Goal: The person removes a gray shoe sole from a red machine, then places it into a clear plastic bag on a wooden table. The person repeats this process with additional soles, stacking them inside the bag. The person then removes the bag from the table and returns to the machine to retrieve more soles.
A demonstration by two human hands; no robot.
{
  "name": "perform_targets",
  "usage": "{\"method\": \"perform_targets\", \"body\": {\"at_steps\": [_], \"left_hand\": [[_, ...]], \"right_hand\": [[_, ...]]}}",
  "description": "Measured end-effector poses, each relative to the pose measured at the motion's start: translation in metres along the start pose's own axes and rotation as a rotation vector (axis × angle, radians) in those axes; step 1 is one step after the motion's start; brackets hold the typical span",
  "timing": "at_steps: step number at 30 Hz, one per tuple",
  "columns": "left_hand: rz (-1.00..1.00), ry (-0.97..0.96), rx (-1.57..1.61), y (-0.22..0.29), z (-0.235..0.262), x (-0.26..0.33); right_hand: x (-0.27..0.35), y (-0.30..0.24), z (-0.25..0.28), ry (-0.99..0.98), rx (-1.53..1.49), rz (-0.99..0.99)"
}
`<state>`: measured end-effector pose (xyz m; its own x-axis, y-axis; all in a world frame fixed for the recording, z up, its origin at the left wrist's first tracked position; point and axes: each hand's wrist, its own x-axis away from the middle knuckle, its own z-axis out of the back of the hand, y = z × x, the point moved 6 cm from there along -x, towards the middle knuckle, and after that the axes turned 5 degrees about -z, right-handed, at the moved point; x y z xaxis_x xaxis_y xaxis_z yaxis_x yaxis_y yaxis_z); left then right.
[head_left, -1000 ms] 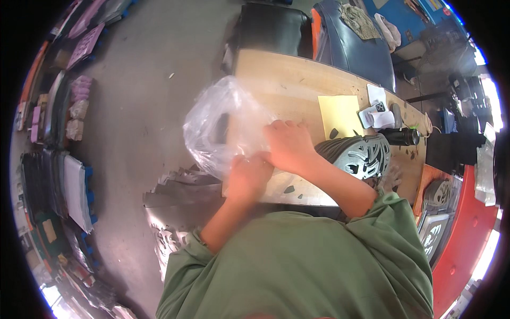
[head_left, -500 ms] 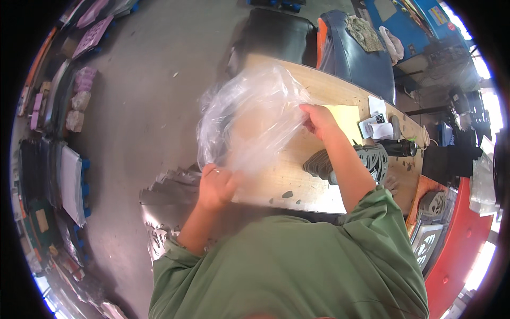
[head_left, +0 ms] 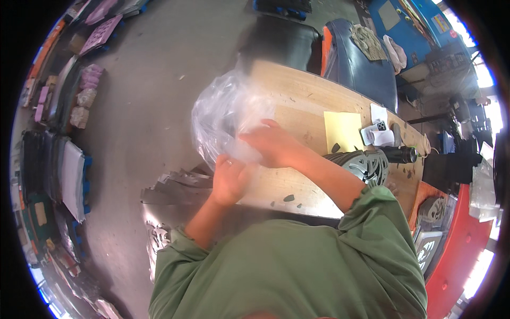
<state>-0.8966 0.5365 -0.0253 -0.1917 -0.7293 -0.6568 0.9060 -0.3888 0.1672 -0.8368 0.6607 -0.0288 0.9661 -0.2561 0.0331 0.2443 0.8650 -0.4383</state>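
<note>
Nearest the camera, the person's green long-sleeved shirt (head_left: 297, 266) fills the lower frame, both sleeves pushed up. The left hand (head_left: 229, 179) is at the near left edge of the wooden table (head_left: 297, 101), fingers curled and pinched on the lower edge of the crumpled clear plastic bag (head_left: 223, 114). The right hand (head_left: 268, 143) lies just beyond it, fingers closed on the bag's near side; the two hands are almost touching. The bag bulges up and to the left of the hands, over the table's left end and the grey concrete floor (head_left: 149, 106). Whether it holds anything cannot be told.

Right of the right forearm, a dark ornate cast-metal grille piece (head_left: 366, 162) rests on the table. Farther right lie a pale yellow paper sheet (head_left: 342, 130), small white paper slips (head_left: 378, 133) and a black cylindrical tool (head_left: 401, 154). On the floor below the table's left edge lie flat grey metal cut-outs (head_left: 170, 186). Beyond the table stands a blue padded chair (head_left: 361, 64).
</note>
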Motion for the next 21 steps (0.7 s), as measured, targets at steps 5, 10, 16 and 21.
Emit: {"method": "perform_targets", "body": {"at_steps": [5,10,16,21], "left_hand": [[0.435,-0.097,0.417,-0.011,0.010,0.001],[0.401,-0.154,0.244,-0.070,0.023,-0.029],[0.340,-1.306,0.476,-0.072,-0.093,0.041],[0.562,-1.430,0.407,-0.113,-0.086,0.091]], "right_hand": [[0.008,0.007,-0.020,-0.148,-0.007,0.014],[0.047,-0.030,-0.020,0.089,0.167,0.448],[0.065,-0.018,0.003,0.109,0.196,0.445],[0.099,0.055,0.009,-0.123,0.406,0.007]]}}
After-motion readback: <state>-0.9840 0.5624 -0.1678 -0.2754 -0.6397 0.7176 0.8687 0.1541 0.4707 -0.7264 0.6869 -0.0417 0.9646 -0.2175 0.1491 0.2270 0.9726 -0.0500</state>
